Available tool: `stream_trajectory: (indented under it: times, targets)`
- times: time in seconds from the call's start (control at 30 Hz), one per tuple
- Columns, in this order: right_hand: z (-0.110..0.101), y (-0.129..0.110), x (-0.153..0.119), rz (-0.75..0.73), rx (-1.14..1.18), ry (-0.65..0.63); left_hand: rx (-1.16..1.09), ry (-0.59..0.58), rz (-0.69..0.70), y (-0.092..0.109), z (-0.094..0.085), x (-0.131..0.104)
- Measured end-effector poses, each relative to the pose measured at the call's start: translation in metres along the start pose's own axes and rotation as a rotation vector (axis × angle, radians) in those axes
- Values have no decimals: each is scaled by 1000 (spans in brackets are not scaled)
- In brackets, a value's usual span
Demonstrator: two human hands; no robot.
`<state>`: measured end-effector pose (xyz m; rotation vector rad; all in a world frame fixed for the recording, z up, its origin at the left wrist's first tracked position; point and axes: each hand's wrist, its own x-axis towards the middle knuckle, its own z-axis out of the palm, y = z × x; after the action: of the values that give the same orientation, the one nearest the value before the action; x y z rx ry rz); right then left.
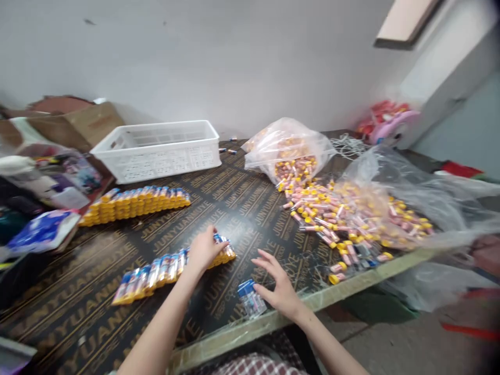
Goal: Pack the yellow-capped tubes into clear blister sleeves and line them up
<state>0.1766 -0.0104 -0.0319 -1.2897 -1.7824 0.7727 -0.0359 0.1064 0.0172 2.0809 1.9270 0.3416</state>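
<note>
My left hand (203, 250) is at the right end of a slanting row of small tubes (156, 273) with yellow bottoms and blue tops. Its thumb and fingers close around the tubes at that end, hiding part of them. Near the table's front edge, my right hand (278, 286) has its fingers spread, with nothing between them. Just left of its thumb lies a small cluster of clear, blue-ended pieces (250, 298). Farther back on the left, more yellow-and-blue tubes (136, 203) are stacked in a neat block.
A white plastic basket (167, 159) stands against the wall. From a clear bag (289, 143), a heap of pink tubes with yellow caps (332, 208) spreads across the right side. Loose plastic sheeting (422, 187) covers some of it. Packages (42, 229) crowd the left edge.
</note>
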Motion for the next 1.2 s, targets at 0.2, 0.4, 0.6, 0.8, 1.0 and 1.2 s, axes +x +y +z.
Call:
stream_trajectory:
  times: [0.2,0.4,0.6,0.8,1.0,1.2]
  targets:
    - [-57,53,70,100,-678,58,8,76,-4,4,-4,-19]
    - [-105,111,157,204,-872,95,-292,-71,174,13,53,-89]
    - [-100,130,158,291,-1000,91,-388,-92,89,14,101,-109]
    - [-86,120,125,337,-1042,111,-435,-101,88,12,98,-103]
    - [-64,98,71,341,-997,71,-498,-81,114,4,102,-103]
    - [-46,60,10,249,-866,-93,-530,-67,165,0,101,-105]
